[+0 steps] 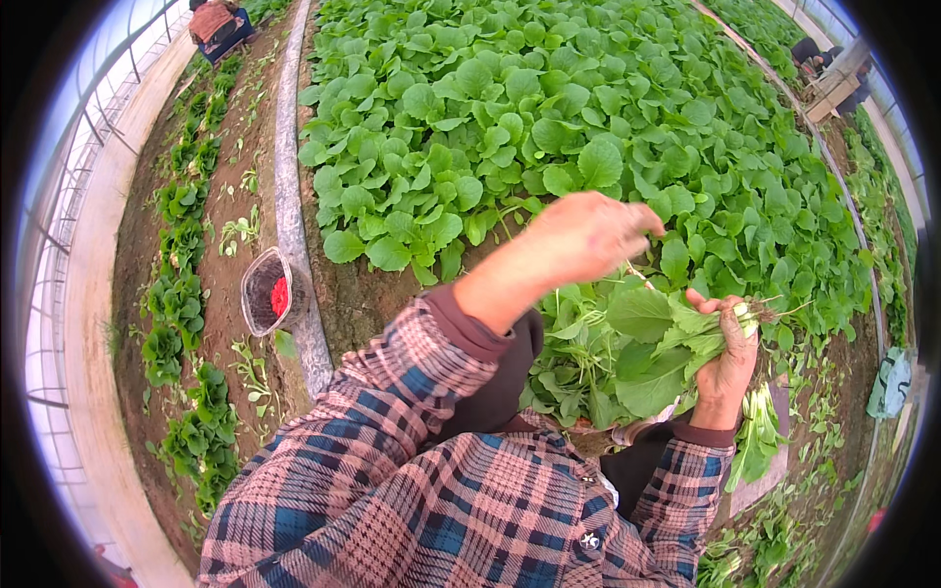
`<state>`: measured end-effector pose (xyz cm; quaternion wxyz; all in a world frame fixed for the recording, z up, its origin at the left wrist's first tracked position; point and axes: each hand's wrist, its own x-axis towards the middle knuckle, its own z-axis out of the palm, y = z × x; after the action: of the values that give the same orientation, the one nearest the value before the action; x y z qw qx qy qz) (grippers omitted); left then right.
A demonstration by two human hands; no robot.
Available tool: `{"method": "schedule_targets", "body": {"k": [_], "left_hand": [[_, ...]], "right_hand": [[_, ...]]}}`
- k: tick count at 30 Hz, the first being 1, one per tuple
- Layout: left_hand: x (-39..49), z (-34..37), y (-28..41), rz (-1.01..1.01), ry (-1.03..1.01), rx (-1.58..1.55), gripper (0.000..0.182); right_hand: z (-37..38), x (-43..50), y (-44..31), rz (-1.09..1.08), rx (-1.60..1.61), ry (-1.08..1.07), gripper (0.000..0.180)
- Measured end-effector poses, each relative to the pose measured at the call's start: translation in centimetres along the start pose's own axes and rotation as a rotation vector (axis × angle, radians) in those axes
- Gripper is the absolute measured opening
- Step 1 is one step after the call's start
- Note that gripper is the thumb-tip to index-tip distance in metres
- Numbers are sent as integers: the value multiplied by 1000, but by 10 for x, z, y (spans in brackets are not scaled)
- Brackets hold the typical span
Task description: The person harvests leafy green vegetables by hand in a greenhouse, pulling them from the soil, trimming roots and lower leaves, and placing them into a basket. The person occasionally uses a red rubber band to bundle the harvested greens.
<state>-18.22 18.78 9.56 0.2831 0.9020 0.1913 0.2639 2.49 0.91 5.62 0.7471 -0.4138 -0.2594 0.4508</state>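
My right hand [724,360] grips a bunch of leafy greens [680,331]. Its pale stems and thin, soil-brown roots stick out past my fingers to the right, and its broad leaves hang to the left. Above the leaves, my left hand [595,235] is blurred, its back to the camera and its fingers bent; I cannot tell whether it holds anything. A thin pale strand [638,275] shows just below it. Loose greens [573,360] lie heaped between my knees, partly covered by the bunch.
Dense greens [514,117] grow ahead. Left are a grey hose [288,147], a clear plastic tub [257,294] with red contents [280,296], and a leafy row [175,301]. Right, a tied-looking bunch [757,434] rests on a flat sheet [764,481]. People [213,26] crouch farther off.
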Motion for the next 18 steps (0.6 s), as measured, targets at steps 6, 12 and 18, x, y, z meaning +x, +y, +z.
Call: {"method": "schedule_targets", "body": {"k": [6,12,18], "left_hand": [[-105,-13,-131,-867,-260,-60,21],[-215,84,-237,-635,-309,415,17],[-232,102,-338,-448,-495,766,22]], "right_hand": [[16,11,17,21,-366,83,14],[27,18,37,124,-468,63,15],[28,29,51,252,-592,84,18]]}}
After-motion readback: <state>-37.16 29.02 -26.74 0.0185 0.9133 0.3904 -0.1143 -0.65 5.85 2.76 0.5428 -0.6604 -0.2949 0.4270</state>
